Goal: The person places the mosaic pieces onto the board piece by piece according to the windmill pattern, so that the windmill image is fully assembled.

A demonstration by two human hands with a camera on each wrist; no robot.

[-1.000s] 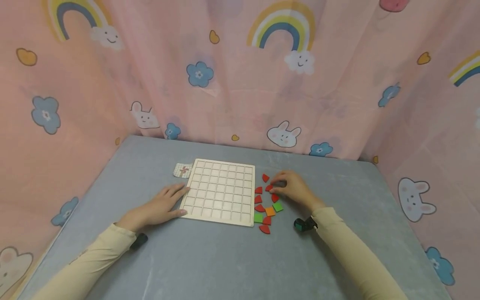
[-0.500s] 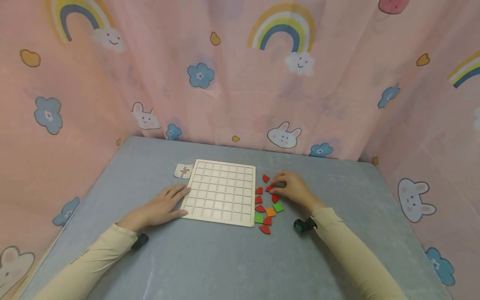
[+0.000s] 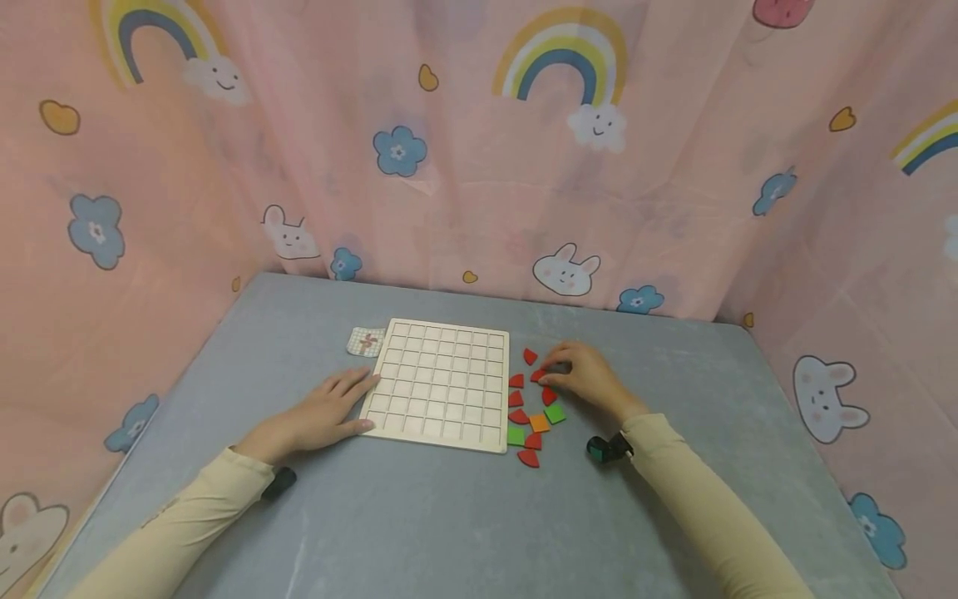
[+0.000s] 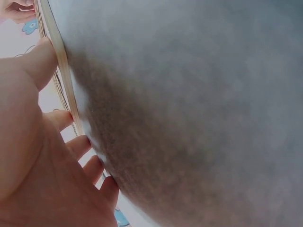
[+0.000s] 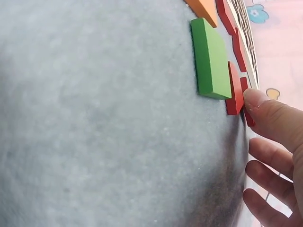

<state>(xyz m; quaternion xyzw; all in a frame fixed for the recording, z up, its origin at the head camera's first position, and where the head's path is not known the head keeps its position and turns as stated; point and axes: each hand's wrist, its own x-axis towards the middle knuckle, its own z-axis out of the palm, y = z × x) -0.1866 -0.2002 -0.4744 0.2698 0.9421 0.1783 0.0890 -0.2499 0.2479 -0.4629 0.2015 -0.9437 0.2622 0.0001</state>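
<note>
A pale wooden board [image 3: 439, 387] with a grid of shallow squares lies on the grey table. My left hand [image 3: 318, 413] rests at its left edge, thumb and fingers spread along the rim, seen closely in the left wrist view. To the right of the board, the thumb and index finger of my right hand [image 3: 587, 378] pinch a red quarter-circle tile [image 3: 536, 376] down among the other tiles. In the right wrist view the thumb [image 5: 258, 101] sits at the red tile, beside a green square tile [image 5: 210, 61]. The other right-hand fingers are loosely bent.
Several red tiles [image 3: 516, 398], an orange square tile [image 3: 540, 423] and another green square tile [image 3: 516, 435] lie close along the board's right side. A small patterned card [image 3: 364, 341] lies at its upper left. A pink printed curtain [image 3: 479, 208] surrounds the table [image 3: 419, 524].
The view tilts very slightly. Both hands stay in place, and the tiles and the board look the same.
</note>
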